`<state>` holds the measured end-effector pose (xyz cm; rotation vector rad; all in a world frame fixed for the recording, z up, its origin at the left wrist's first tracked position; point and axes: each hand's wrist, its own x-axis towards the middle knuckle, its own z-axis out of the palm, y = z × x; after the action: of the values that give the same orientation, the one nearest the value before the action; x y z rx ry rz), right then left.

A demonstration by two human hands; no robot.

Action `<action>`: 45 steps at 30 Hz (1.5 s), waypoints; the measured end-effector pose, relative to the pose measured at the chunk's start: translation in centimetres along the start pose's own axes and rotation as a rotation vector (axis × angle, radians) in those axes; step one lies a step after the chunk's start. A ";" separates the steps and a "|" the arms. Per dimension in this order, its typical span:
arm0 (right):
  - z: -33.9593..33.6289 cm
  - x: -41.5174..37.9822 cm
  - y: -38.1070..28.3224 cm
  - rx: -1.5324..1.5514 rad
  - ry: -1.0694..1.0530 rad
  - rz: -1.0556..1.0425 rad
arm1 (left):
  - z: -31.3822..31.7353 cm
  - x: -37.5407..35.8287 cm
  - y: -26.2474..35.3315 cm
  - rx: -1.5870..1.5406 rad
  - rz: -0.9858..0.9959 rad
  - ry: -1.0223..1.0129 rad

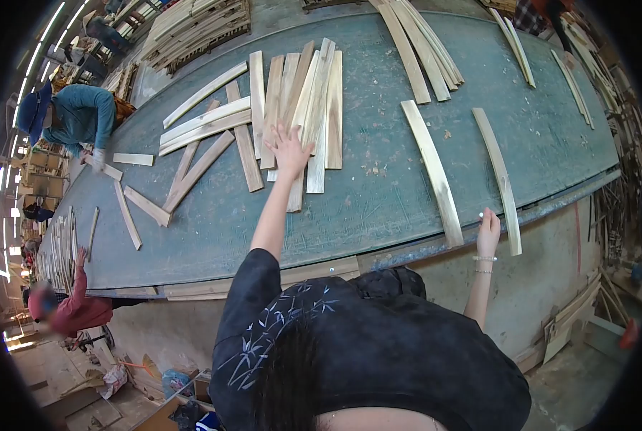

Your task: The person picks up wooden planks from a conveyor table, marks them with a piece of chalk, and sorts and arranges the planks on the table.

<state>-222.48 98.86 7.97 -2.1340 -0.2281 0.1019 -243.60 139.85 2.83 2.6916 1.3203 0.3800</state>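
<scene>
My left hand lies with fingers spread on a group of wooden slats set side by side and partly overlapping. At the table's near edge, my right hand is closed in a pinch. A small white piece, like a stub of chalk, shows at its fingertips. Two single slats flank this hand: one slat to its left and another slat to its right, whose end juts past the edge. Neither slat appears to be gripped.
The long green table carries crossed slats at left and more slats at the far side. A co-worker in blue handles short pieces; another in red reaches from the near left. Stacked wood stands behind.
</scene>
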 end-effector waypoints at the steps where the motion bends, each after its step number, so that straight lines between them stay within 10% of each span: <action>1: 0.3 -0.1 -0.4 -0.007 0.019 -0.007 | 0.1 -0.7 0.5 0.016 0.055 0.062; 11: 2.9 -2.8 -3.0 0.139 0.034 -0.024 | 5.6 1.1 1.0 0.457 0.006 0.021; 13: 2.7 -3.0 -2.3 0.132 0.000 0.038 | -2.0 -0.4 3.0 0.410 0.049 -0.074; 15: 3.0 -3.7 -3.3 0.457 -0.188 0.230 | -8.5 -2.0 4.1 -0.504 -0.081 -0.827; 17: 4.4 -4.4 -5.0 0.966 -0.540 0.532 | -9.7 -5.8 5.5 -1.450 -0.070 -1.123; 19: 7.1 -5.7 -8.0 1.145 -0.733 0.658 | -11.1 -8.8 6.8 -1.362 0.255 -1.386; 22: 10.2 -7.1 -9.6 1.009 -1.083 0.786 | -7.8 -8.8 5.4 -0.782 0.755 -1.331; 24: 12.1 -7.6 -6.7 0.914 -1.032 0.781 | -8.8 -6.6 4.2 -0.536 0.252 -0.882; 26: 11.4 -7.8 -7.1 0.792 -0.922 0.698 | -1.9 -5.3 1.9 0.098 -0.057 0.010; 33: 8.5 -5.7 -1.2 0.142 -0.488 0.021 | 0.5 -4.5 -0.6 -0.089 -0.114 -0.249; 34: 8.5 -5.6 -1.7 0.167 -0.466 0.007 | -0.5 -5.4 -0.5 -0.190 0.100 -0.004; 36: 8.6 -6.0 -3.2 0.219 -0.421 -0.014 | -3.9 -7.2 3.0 -1.011 -0.279 -0.442; 40: 9.8 -7.0 -8.6 0.487 -0.483 0.183 | -8.1 -13.4 8.9 -0.750 0.190 -0.555; 41: 10.2 -6.4 -9.3 0.489 -0.468 0.142 | -10.4 -12.8 9.0 -0.948 0.143 -1.252; 43: 10.6 -5.5 -8.9 0.424 -0.415 0.023 | -4.4 -13.2 6.0 -0.569 0.532 -1.114; 45: 10.5 -5.4 -9.6 0.358 -0.318 -0.052 | -3.9 -9.9 3.4 -0.344 0.195 -0.707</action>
<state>-230.65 111.50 10.28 -1.7463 -0.4188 0.4218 -247.89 129.93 5.67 2.3185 0.7152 -0.2901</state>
